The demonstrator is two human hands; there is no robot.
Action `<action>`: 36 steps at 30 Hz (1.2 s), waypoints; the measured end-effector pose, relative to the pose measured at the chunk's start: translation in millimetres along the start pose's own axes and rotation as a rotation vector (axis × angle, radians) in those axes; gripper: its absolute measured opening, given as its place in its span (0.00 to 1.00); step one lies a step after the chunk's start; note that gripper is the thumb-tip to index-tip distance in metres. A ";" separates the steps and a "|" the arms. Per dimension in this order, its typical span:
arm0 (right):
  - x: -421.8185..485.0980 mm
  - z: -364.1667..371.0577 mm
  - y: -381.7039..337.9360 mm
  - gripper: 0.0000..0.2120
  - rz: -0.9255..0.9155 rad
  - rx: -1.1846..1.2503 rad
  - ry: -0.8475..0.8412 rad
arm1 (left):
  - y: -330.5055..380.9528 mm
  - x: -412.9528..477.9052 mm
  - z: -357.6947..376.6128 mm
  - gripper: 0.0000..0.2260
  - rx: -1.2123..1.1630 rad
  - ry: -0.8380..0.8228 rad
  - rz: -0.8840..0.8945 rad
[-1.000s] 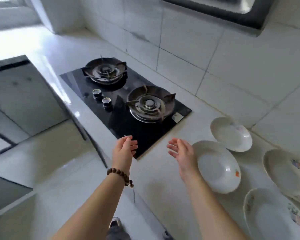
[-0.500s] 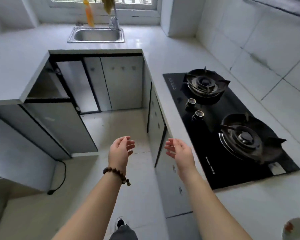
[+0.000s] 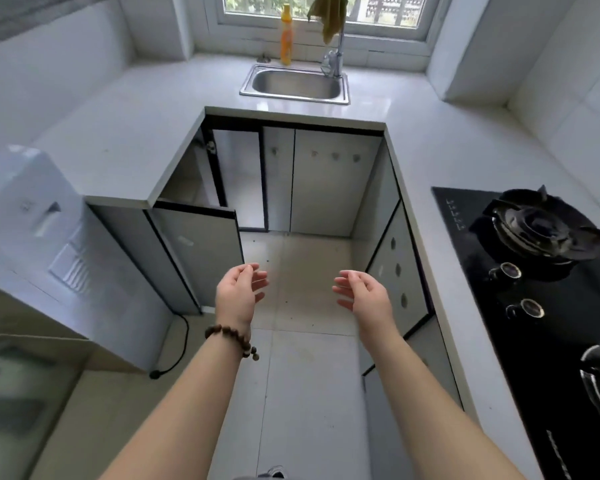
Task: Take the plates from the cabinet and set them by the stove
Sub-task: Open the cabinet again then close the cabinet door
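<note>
Nearest, both forearms reach forward over the floor (image 3: pixel 302 375). The left hand (image 3: pixel 238 292), with a bead bracelet (image 3: pixel 231 339) on its wrist, and the right hand (image 3: pixel 364 296) hold nothing. Their fingers are loose and slightly bent, and the palms face each other, well apart. That pose looks readied to take something wide by both edges.

At 3 o'clock the black stove (image 3: pixel 548 306) sits in the white counter (image 3: pixel 423 161), and the counter beside it is where the plates are meant to go. No plates show anywhere here.

At 10 o'clock a cabinet (image 3: pixel 187 174) under the left counter has its door (image 3: pixel 198 251) swung out, which gives room to reach in. Its inside is dim, so I cannot tell whether plates are in it. The step in hand looks like going to the cabinet for a plate.

Farthest, at 12 o'clock, a steel sink (image 3: pixel 295 81) lies under the window. An orange bottle (image 3: pixel 286 34) stands behind it, and a cloth (image 3: pixel 328 15) hangs on the tap, handy to the water.
</note>
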State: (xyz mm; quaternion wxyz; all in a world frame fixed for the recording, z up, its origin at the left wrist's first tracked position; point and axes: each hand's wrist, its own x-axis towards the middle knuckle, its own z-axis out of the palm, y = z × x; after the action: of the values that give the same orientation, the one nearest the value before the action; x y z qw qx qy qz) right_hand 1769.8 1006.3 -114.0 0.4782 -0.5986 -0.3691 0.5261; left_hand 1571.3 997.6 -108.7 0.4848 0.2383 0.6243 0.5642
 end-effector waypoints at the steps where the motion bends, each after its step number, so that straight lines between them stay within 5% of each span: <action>1: 5.9 6.3 -0.1 0.11 0.004 -0.008 -0.007 | 0.5 6.8 -2.2 0.11 0.001 0.010 -0.006; 11: 90.1 35.9 -1.5 0.10 0.060 -0.019 -0.034 | -0.7 77.4 19.5 0.10 -0.005 0.056 -0.081; 27: 373.5 52.4 -91.1 0.09 0.056 -0.093 -0.144 | 73.3 286.0 191.7 0.11 -0.090 0.129 -0.056; 36: 467.9 76.3 -103.0 0.09 0.120 -0.137 -0.224 | 84.4 360.4 221.7 0.11 -0.077 0.247 -0.073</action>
State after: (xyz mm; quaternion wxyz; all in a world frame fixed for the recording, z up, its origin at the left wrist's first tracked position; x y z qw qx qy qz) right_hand 1782.5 1490.3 -143.7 0.3597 -0.5882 -0.4190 0.5909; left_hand 1594.0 1428.1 -127.3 0.4333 0.1253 0.6655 0.5947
